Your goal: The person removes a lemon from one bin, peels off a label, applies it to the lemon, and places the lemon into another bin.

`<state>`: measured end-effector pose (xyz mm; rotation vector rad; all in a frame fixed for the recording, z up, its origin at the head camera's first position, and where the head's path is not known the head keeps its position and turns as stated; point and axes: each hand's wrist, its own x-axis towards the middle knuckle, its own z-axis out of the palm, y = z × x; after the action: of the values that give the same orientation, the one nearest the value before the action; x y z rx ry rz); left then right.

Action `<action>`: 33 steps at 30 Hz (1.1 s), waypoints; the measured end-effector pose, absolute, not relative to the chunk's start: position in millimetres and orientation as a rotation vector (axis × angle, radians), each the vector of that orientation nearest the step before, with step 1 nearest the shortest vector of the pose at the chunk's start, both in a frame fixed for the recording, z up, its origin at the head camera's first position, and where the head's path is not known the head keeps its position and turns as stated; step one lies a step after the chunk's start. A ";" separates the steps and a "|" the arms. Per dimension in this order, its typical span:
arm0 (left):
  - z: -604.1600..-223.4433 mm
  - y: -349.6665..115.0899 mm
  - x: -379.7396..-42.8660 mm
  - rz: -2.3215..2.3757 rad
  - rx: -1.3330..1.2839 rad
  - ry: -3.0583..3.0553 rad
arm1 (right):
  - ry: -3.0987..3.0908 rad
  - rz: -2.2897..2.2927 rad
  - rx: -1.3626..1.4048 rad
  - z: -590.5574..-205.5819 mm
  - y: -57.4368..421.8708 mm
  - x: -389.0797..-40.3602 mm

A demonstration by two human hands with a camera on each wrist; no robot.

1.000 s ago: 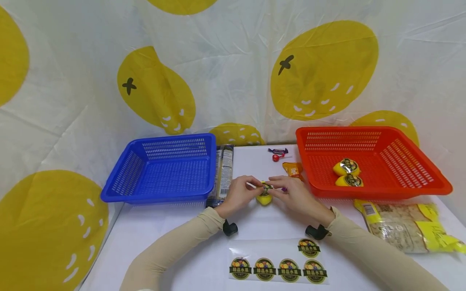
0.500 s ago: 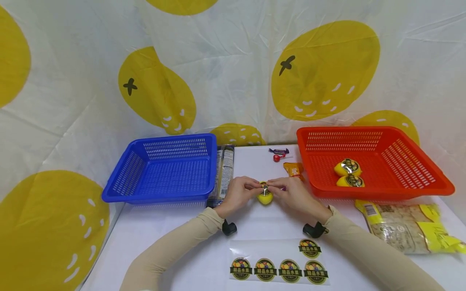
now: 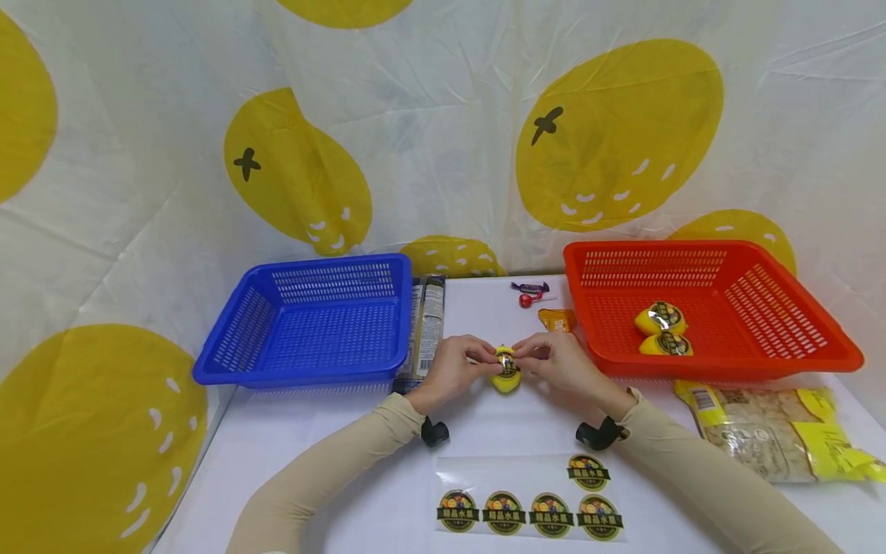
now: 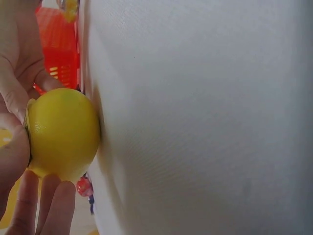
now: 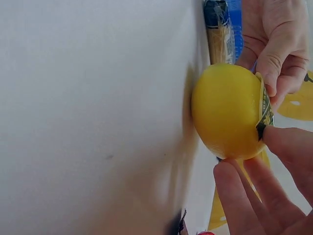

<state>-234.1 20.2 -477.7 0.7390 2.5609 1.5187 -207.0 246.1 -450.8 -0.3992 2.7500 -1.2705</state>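
Observation:
On the white table between both hands stands a yellow lemon [image 3: 506, 384] with a round dark fruit-label sticker [image 3: 509, 366] on its top side. From the left, the left hand [image 3: 458, 365] holds the lemon, its thumb on the label and its fingers along the side. The right hand [image 3: 566, 363] holds the opposite side the same way. In the right wrist view the sticker [image 5: 266, 110] wraps over the lemon's curve, one edge lifting slightly near the left thumb. The right thumb presses its lower end, by a dark corner. The left wrist view shows the lemon's [image 4: 63, 134] bare side.
A blue basket [image 3: 304, 377] is at left, beside a long dark package [image 3: 429, 323]. The red basket [image 3: 727, 369] at right holds two labelled lemons [image 3: 661, 317]. Candies [image 3: 529, 288] lie behind. A sticker sheet [image 3: 529, 477] lies in front, a yellow bag [image 3: 761, 431] at right.
Fingers have drawn apart across the label, so more of the sticker now shows. The lemon has shifted slightly toward the person and to the right.

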 end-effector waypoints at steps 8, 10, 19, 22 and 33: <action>-476.4 20.4 -233.1 1.492 0.751 2.574 | 2.684 -1.363 -0.301 -453.1 244.0 -205.6; -476.1 20.5 -233.3 1.483 0.759 2.577 | 2.685 -1.364 -0.271 -453.1 242.8 -205.9; -477.4 21.2 -235.8 1.512 0.766 2.553 | 2.682 -1.356 -0.229 -452.4 241.0 -207.5; -478.1 21.2 -235.1 1.533 0.761 2.529 | 2.738 -1.342 -0.298 -453.6 240.9 -205.4; -479.7 20.4 -235.4 1.482 0.785 2.579 | 2.974 -0.995 -0.586 -453.1 235.1 -200.3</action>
<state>-235.4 20.4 -479.7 0.7851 2.5790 1.4816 -200.3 235.1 -453.1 -0.5859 2.9737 -0.9952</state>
